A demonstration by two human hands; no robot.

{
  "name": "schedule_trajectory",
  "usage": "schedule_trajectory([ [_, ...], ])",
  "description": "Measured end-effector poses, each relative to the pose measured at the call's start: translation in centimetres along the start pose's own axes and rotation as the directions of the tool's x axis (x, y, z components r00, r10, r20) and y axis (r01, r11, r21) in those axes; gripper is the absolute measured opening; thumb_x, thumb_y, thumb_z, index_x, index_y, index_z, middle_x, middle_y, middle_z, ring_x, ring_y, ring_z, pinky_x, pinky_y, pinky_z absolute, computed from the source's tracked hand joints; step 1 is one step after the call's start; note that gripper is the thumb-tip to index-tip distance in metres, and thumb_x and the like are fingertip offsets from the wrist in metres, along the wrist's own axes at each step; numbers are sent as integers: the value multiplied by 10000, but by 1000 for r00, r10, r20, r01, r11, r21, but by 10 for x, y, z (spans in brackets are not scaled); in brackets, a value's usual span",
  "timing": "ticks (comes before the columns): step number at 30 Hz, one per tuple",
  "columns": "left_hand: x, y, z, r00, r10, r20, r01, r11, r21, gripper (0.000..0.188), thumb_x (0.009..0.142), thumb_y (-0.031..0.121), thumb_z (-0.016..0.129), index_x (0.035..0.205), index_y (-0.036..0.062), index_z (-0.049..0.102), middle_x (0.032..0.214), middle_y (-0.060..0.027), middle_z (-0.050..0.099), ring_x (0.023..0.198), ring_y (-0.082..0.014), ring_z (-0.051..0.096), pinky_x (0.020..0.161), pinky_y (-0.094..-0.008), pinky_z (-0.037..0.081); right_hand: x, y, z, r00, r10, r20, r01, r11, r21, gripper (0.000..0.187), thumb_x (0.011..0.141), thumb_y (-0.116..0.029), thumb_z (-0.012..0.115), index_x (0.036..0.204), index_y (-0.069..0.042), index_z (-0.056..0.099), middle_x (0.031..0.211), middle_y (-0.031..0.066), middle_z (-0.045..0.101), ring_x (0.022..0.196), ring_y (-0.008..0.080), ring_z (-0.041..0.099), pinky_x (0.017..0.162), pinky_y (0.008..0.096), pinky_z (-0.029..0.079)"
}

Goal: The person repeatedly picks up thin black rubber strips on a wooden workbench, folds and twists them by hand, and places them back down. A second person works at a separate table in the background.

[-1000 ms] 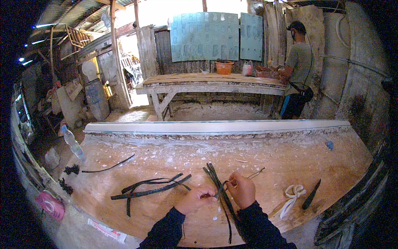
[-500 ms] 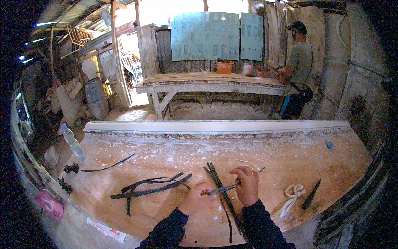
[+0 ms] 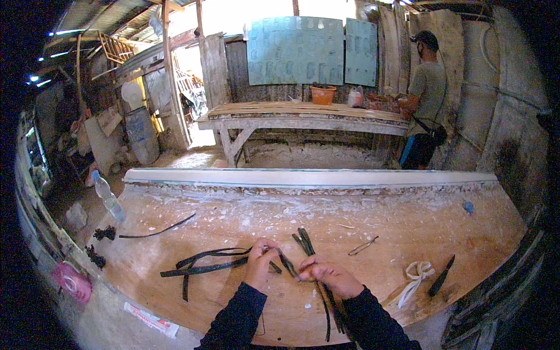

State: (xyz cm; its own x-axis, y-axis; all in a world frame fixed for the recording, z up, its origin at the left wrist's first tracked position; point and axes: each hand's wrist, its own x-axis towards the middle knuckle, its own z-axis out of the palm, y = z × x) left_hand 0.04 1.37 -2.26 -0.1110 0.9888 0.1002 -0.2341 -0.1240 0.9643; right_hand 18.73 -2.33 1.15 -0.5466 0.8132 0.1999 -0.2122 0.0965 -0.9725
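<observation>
A short black strip (image 3: 286, 263) slants between my two hands above the wooden tabletop. My left hand (image 3: 260, 262) is closed on its upper end, and my right hand (image 3: 330, 274) pinches its lower end. Beneath and beside my right hand lies a bundle of long black strips (image 3: 304, 240), partly covered by that hand. More black strips (image 3: 201, 263) lie crossed and looped to the left, running up to my left hand. A thin dark looped piece (image 3: 363, 245) rests on the wood beyond my right hand.
On the right lie a knotted white strip (image 3: 415, 280) and a dark pointed blade-like piece (image 3: 441, 275). A plastic bottle (image 3: 108, 195) and black bunches (image 3: 105, 233) are at left. A white ledge (image 3: 309, 177) spans the far edge. A person (image 3: 427, 87) stands by another table (image 3: 303, 115).
My left hand has moved up and left; my right hand has come down and left, uncovering the thin looped piece. The strip between them now slants steeply. The view has shifted slightly.
</observation>
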Motion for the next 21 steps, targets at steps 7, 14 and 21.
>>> schedule_trajectory([
  [7, -1, -1, 0, 980, 34, 194, -21, 997, -70, 101, 726, -14, 470, 812, 38, 486, 803, -20, 498, 757, -110, 477, 720, -237, 372, -6, -9, 4, 979, -51, 197, 62, 997, -53, 174, 714, -136, 646, 864, -50, 624, 981, 74, 499, 1001, 202, 437, 860, 310, 328],
  [14, -7, -4, 3, 952, 17, 305, -46, 995, 90, 93, 744, -24, 506, 806, 44, 497, 839, -8, 477, 792, -104, 472, 703, -234, 395, -5, -2, -1, 983, -159, 93, 168, 980, -106, 152, 634, -63, 704, 706, -62, 571, 801, 50, 553, 878, 187, 494, 826, 309, 342],
  [21, -7, -1, 1, 825, -1, 565, -143, 967, 211, 110, 720, 59, 624, 764, 50, 524, 834, -7, 464, 804, -108, 462, 706, -230, 389, -2, 1, -5, 923, -178, -341, 122, 976, -179, 173, 657, -21, 672, 656, -59, 503, 692, 22, 534, 694, 127, 507, 651, 245, 385],
])
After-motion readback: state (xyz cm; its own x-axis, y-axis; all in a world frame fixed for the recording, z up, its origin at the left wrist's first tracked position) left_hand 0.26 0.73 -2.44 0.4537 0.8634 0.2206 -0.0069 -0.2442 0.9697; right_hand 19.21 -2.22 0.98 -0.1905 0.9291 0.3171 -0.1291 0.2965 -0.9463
